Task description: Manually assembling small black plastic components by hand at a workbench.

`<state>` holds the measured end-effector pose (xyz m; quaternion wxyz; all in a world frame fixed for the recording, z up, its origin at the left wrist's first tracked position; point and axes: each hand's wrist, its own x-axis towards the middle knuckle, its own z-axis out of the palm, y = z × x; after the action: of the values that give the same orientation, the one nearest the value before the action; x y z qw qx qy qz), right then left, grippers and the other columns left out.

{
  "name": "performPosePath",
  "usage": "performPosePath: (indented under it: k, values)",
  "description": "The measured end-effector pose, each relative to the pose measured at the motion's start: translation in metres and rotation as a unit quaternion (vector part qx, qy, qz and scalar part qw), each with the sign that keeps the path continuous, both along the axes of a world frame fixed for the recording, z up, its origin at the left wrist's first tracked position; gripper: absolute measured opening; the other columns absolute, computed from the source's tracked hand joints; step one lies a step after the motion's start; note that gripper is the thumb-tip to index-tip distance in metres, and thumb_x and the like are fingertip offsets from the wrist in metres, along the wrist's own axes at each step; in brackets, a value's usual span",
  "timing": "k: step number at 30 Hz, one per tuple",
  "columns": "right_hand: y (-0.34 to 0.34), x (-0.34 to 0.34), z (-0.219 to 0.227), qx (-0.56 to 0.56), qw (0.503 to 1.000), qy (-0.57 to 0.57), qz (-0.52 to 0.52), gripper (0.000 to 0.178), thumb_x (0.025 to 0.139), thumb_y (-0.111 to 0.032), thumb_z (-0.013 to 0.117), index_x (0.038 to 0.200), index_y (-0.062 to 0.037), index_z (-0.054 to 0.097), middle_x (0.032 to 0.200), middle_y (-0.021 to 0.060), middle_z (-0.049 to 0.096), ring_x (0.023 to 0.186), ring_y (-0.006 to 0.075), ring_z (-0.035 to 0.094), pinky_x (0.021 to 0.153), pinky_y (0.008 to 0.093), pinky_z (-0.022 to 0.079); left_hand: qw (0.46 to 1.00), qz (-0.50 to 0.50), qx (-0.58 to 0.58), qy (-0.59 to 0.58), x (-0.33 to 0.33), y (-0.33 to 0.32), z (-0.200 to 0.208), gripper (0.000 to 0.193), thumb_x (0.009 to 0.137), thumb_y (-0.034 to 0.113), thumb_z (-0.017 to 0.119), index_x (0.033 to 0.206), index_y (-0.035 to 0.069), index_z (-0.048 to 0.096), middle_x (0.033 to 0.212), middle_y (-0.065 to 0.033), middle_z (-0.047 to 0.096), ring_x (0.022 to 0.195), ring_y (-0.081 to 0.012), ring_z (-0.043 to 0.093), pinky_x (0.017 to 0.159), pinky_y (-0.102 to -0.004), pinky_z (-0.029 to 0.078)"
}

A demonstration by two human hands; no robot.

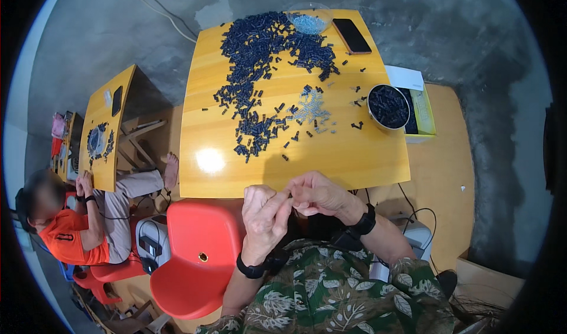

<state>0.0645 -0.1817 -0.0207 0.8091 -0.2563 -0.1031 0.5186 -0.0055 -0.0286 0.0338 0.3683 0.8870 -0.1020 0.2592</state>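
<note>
Just off the near edge of the wooden table (354, 169), my left hand (264, 215) and my right hand (319, 194) meet, fingertips pinched together. Both are closed on something too small to make out between them. Small black plastic pieces (254, 45) lie in a large heap over the far left of the table, trailing toward me. Beside the trail is a small pile of clear plastic bits (311, 105). A round bowl (389, 107) full of black pieces stands at the right edge. A clear bowl (309, 21) at the back holds light-blue bits.
A phone (352, 36) lies at the back right of the table. Beyond the right edge stands a yellow box (422, 113). An empty red chair (198, 257) is at my left. Further left, a person in an orange shirt (77, 233) sits at another wooden table (112, 163).
</note>
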Motion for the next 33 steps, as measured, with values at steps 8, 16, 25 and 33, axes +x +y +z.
performPosePath:
  k: [8, 16, 25, 33]
  values:
    - [-0.008, -0.003, 0.017, -0.121, 0.974, -0.096, -0.167, 0.017, 0.087, -0.014, 0.073, 0.091, 0.0003, 0.065, 0.070, 0.0028, 0.063, 0.049, 0.0057, 0.055, 0.040, 0.0196, 0.044, 0.999, 0.022, -0.022, -0.016, 0.000, -0.002, -0.004, 0.018, 0.073, -0.004, 0.074, 0.089, 0.001, 0.070, 0.080, -0.0088, 0.062, 0.077, -0.0261, 0.059, 0.069, -0.0347, 0.047]
    - [-0.014, 0.001, 0.027, -0.204, 0.950, -0.157, -0.180, 0.011, 0.088, -0.008, 0.071, 0.093, 0.0010, 0.068, 0.073, 0.0064, 0.068, 0.057, 0.0096, 0.065, 0.049, 0.0204, 0.054, 0.995, 0.034, -0.044, 0.081, -0.002, -0.005, 0.003, 0.016, 0.078, -0.003, 0.072, 0.093, -0.003, 0.069, 0.084, -0.0151, 0.068, 0.075, -0.0289, 0.066, 0.068, -0.0335, 0.052]
    - [-0.018, 0.003, 0.039, -0.196, 0.954, -0.162, -0.162, 0.012, 0.088, -0.005, 0.069, 0.096, 0.0042, 0.067, 0.077, 0.0099, 0.069, 0.065, 0.0144, 0.069, 0.061, 0.0243, 0.060, 0.998, 0.018, -0.022, 0.049, -0.003, 0.002, 0.003, 0.019, 0.077, -0.004, 0.071, 0.095, -0.001, 0.069, 0.087, -0.0144, 0.068, 0.077, -0.0299, 0.065, 0.069, -0.0356, 0.051]
    - [-0.020, 0.006, 0.046, -0.235, 0.942, -0.197, -0.139, 0.011, 0.088, -0.008, 0.071, 0.090, 0.0020, 0.068, 0.076, 0.0075, 0.069, 0.061, 0.0111, 0.067, 0.056, 0.0226, 0.058, 0.999, 0.017, 0.015, 0.025, -0.001, 0.001, 0.002, 0.015, 0.077, -0.004, 0.071, 0.092, -0.001, 0.067, 0.089, -0.0141, 0.067, 0.081, -0.0289, 0.065, 0.071, -0.0346, 0.052]
